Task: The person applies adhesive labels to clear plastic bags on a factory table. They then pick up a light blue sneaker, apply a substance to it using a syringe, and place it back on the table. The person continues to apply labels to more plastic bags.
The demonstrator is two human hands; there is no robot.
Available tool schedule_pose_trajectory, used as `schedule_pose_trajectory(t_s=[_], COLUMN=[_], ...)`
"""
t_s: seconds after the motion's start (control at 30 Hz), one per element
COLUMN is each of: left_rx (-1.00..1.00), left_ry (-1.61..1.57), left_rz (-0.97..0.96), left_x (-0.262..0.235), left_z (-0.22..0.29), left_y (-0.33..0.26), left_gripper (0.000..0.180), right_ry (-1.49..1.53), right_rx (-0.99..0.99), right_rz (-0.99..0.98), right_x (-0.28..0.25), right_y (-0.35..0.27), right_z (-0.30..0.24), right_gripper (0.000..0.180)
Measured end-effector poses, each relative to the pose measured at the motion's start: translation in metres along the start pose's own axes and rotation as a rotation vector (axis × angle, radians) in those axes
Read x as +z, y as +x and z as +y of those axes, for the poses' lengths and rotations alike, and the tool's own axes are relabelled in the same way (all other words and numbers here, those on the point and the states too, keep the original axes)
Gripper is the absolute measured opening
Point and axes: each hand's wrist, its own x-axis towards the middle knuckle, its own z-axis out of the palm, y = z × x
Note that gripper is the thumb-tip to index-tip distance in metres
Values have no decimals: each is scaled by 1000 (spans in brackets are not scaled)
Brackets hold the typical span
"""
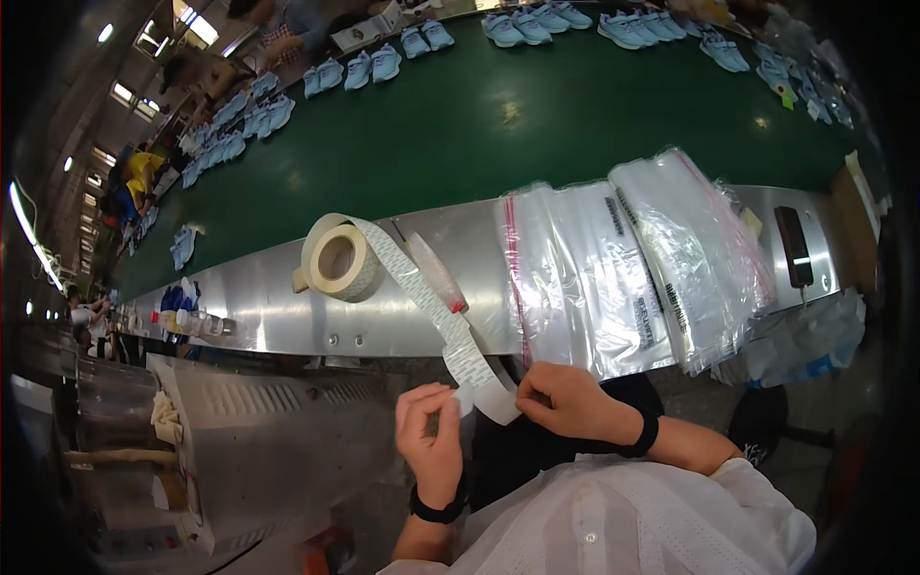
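Observation:
A roll of white labels (337, 264) lies on its side on the metal ledge, and its printed strip (422, 297) runs down over the near edge toward me. At the loose end of that strip, my right hand (575, 402) is closed, thumb and forefinger pinching the blank white backing. My left hand (431, 443) is closed in a pinch beside it, with a small white label (465, 399) at its fingertips. Both hands are in front of the ledge, above my lap. A pen-like tool with a red tip (437, 275) lies beside the strip.
Stacks of clear plastic bags (585, 278) cover the ledge to the right, near a dark handheld device (793, 247). Beyond is a green conveyor belt (460, 125) with several light blue shoes (386, 63). A metal machine housing (278, 441) stands at lower left. Other people work at far left.

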Motion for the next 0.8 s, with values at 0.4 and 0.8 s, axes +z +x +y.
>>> schedule_pose_trajectory(t_s=[0.4, 0.8], left_rx=[-714, -456], left_ry=[-497, -562], left_rz=[-778, -593], left_x=[45, 107], left_z=[-36, -14], left_y=[25, 56], left_gripper=[44, 66], right_ry=[-117, 18], right_rx=[193, 405], right_rz=[52, 455], right_x=[-53, -46], right_y=[-23, 28], right_z=[19, 42], right_gripper=[15, 39])
